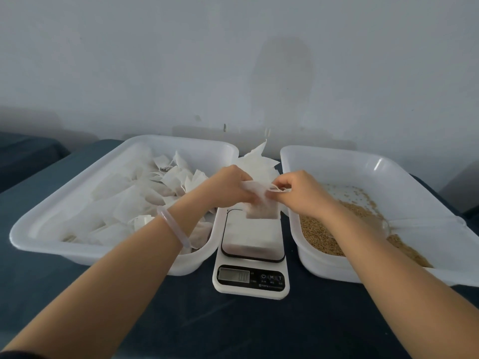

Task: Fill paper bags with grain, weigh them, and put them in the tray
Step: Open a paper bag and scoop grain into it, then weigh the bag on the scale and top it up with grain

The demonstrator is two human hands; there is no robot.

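White paper bag hangs over the far end of the scale, whether touching it is unclear; the left hand curls its fingers round the bag's upper left corner; the right hand pinches the bag's top at the right side; a pale bracelet circles the left wrist; the scale sits mid-table between two trays; the left tray holds a heap of bags; the right tray holds grain along its near side; more flat bags lie by the table's far edge.
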